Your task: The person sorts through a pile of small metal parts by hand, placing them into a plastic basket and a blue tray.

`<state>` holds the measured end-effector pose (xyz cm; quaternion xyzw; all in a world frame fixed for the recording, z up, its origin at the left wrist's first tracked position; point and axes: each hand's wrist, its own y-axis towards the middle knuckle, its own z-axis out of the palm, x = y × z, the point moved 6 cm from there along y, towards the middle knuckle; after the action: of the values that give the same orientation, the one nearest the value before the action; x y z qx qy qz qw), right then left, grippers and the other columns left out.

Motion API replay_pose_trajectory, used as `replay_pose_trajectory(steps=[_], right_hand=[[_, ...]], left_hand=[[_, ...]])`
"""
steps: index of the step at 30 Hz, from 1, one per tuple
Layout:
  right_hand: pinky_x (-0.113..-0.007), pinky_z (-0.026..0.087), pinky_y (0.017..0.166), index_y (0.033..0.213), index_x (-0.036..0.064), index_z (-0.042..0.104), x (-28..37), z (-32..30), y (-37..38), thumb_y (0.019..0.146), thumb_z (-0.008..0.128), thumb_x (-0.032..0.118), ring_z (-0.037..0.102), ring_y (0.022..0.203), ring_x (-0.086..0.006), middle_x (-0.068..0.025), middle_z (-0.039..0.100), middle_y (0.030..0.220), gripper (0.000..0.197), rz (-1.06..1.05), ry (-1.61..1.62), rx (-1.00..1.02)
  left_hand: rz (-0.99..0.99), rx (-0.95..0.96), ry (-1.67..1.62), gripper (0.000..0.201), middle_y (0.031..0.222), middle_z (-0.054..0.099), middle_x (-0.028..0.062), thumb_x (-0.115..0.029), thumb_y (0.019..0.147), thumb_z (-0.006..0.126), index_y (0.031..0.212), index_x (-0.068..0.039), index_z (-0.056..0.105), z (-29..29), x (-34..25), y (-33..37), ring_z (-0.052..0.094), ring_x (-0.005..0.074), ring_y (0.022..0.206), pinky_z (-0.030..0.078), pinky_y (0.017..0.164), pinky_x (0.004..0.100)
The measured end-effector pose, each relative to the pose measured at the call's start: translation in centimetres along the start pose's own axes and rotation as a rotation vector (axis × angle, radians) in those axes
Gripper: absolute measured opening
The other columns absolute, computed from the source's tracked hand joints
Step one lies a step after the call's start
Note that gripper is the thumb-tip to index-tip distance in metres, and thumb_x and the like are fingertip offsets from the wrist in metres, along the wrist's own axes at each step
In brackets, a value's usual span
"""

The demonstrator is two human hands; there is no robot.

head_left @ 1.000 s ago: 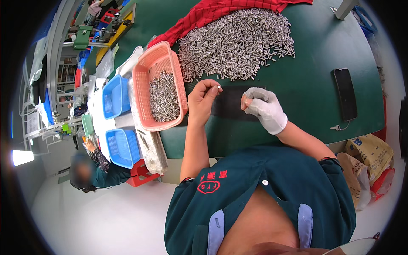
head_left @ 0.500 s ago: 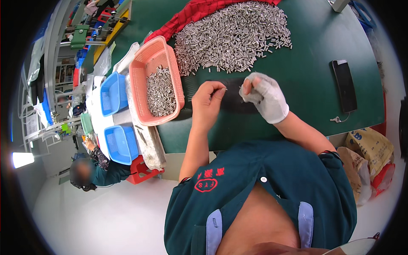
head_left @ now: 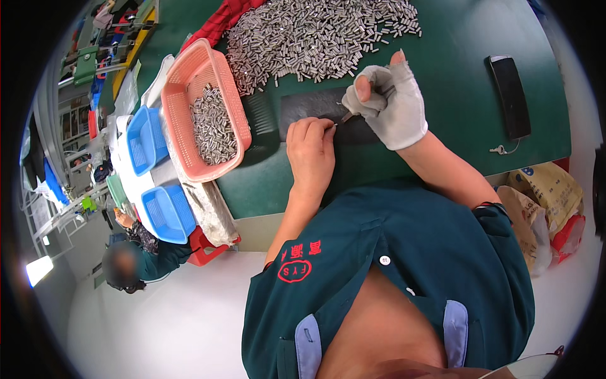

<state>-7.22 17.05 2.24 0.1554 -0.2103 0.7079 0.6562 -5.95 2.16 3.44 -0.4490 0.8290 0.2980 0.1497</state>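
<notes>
My bare left hand (head_left: 309,150) rests at the near edge of a black mat (head_left: 295,108), its thumb and forefinger pinching a small metal cylinder (head_left: 335,126). Only a bright end of that piece shows. Just to the right, my right hand (head_left: 398,107) wears a white glove with bare fingertips. Its fingers curl around a small pointed tool (head_left: 346,117), whose tip points toward the left hand; most of it is hidden. Beyond both hands spreads a big pile of short silvery metal cylinders (head_left: 322,41) on the green table (head_left: 454,76).
To the left stands a pink basket (head_left: 170,120) partly filled with similar cylinders, with two blue baskets (head_left: 165,211) beyond it. A red cloth (head_left: 211,24) borders the pile. At right lie a black phone (head_left: 510,98) and a key (head_left: 502,150). Another person (head_left: 154,256) sits at far left.
The head view has shifted, moving the table contents left and up. Relative to the mat, both hands have shifted, and the right glove has turned so the pointed tip shows beside the left fingers.
</notes>
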Motion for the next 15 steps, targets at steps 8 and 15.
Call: replay_pose_trajectory(steps=[8, 15], right_hand=[[-0.028, 0.027, 0.056, 0.064, 0.0026, 0.055, -0.55, -0.39, 0.5, 0.095, 0.026, 0.061, 0.028, 0.05, -0.0143, 0.0014, 0.027, 0.049, 0.072, 0.047, 0.039, 0.038], [-0.028, 0.026, 0.055, 0.062, 0.0026, 0.055, -0.81, -0.44, 0.5, 0.094, 0.029, 0.061, 0.029, 0.05, -0.0145, 0.001, 0.028, 0.048, 0.072, 0.067, 0.039, 0.011]], left_hand=[[-0.012, 0.041, -0.007, 0.012, 0.084, 0.058, 0.0094, 0.003, 0.072, 0.067, 0.081, -0.003, 0.061, 0.32, -0.03, -0.31, 0.054, 0.0289, 0.079, 0.044, 0.071, 0.0385], [-0.013, 0.042, -0.024, 0.013, 0.084, 0.058, 0.0094, 0.004, 0.071, 0.066, 0.081, -0.002, 0.06, 0.36, -0.09, -0.33, 0.054, 0.0289, 0.079, 0.044, 0.071, 0.0383]])
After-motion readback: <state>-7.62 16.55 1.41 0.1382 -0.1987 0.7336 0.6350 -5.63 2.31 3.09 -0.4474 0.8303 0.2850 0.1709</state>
